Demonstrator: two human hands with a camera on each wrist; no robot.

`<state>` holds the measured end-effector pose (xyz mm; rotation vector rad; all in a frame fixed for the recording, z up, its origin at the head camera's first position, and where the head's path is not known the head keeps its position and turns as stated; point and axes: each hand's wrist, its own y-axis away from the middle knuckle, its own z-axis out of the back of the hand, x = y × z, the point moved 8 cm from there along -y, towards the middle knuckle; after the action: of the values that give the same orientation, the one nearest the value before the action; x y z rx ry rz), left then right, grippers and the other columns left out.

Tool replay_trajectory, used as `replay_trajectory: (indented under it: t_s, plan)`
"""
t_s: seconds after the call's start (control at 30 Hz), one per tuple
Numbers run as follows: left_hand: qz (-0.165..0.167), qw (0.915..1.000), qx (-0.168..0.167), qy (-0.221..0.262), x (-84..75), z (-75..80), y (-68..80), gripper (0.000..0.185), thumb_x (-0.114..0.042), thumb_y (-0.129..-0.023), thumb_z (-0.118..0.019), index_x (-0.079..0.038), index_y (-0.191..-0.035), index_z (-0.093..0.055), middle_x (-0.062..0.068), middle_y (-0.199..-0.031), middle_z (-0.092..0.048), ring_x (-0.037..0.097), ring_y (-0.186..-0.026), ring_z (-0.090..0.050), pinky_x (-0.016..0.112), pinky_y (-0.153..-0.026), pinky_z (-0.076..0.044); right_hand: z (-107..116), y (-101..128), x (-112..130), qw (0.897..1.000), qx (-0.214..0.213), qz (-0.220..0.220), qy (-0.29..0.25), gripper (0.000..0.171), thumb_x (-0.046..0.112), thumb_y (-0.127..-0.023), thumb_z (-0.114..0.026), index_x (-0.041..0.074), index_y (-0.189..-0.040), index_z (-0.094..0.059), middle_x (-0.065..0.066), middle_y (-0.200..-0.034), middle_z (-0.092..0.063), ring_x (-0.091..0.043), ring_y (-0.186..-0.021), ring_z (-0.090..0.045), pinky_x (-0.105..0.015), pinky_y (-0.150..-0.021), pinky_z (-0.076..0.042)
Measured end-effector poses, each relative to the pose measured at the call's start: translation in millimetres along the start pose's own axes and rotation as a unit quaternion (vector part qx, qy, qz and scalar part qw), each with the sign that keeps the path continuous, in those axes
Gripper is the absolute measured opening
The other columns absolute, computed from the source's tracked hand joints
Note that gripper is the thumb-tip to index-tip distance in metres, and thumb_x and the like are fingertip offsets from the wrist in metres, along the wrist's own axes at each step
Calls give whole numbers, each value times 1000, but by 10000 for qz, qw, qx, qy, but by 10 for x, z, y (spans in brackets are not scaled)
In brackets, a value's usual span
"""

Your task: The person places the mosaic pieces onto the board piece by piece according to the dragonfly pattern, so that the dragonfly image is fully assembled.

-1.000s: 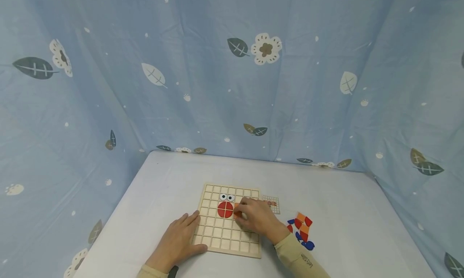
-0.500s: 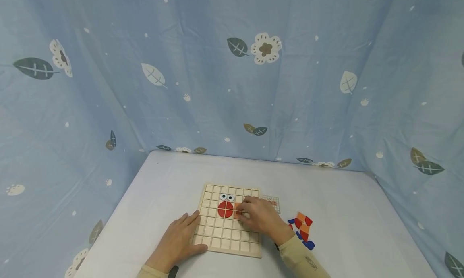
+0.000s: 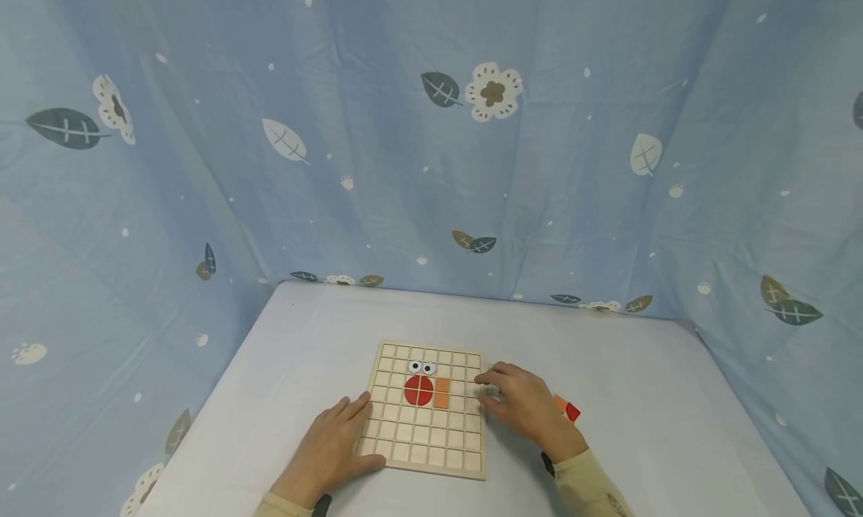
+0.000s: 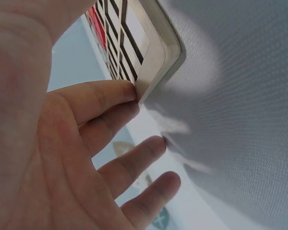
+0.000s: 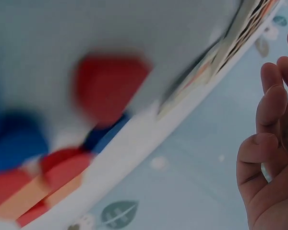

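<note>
A wooden grid board (image 3: 423, 457) lies on the white table. Set in its cells are two eye pieces (image 3: 415, 367), a red disc of quarter pieces (image 3: 413, 386) and two orange squares (image 3: 441, 401). My left hand (image 3: 332, 451) rests at the board's left side and near corner, fingers fairly straight; in the left wrist view a fingertip (image 4: 128, 89) touches the board's corner. My right hand (image 3: 526, 404) hovers past the board's right edge with nothing in its loosely bent fingers. It covers most of the small pattern card (image 5: 192, 79).
To the right of the board, partly behind my right hand and forearm, lie loose pieces: a red one (image 5: 110, 81), blue ones (image 5: 14, 143) and orange ones (image 5: 24, 196). Blue patterned cloth (image 3: 377, 165) hangs around the table's far and side edges (image 3: 472, 297).
My right hand has let go of the lower orange square, now flat in its cell, and moved right off the board toward the loose pieces. My left hand has stayed still.
</note>
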<state>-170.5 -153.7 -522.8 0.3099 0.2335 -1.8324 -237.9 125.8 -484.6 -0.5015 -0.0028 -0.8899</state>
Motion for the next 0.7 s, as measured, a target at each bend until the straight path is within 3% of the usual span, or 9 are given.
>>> replay_trajectory:
  t_s: [0.33,0.53,0.7]
  plan:
    - [4,10000,-7,53,4,-9,12,95,-61,-73,-82,2,-140,-57,13,-152,-49,44,-136,-46,59,-110,-40,164,315,-545,9946,298,-986,134,31,27,-81,-87,25,-111,-78,8,-106,-70,-10,-89,-66,-31,-69,-59]
    - [-7,10000,-24,79,11,2,3,97,-62,-72,-81,2,-140,-57,14,-152,-49,44,-137,-45,59,-110,-40,203,510,-808,9845,645,-1599,323,33,28,-80,-87,23,-111,-77,5,-108,-70,-5,-78,-59,-27,-65,-58]
    - [-19,10000,-37,77,11,8,-1,96,-61,-72,-82,2,-140,-58,14,-152,-49,44,-136,-46,59,-110,-40,240,626,-939,9799,823,-1794,301,31,28,-82,-85,20,-111,-77,3,-107,-71,-14,-91,-64,-40,-80,-62]
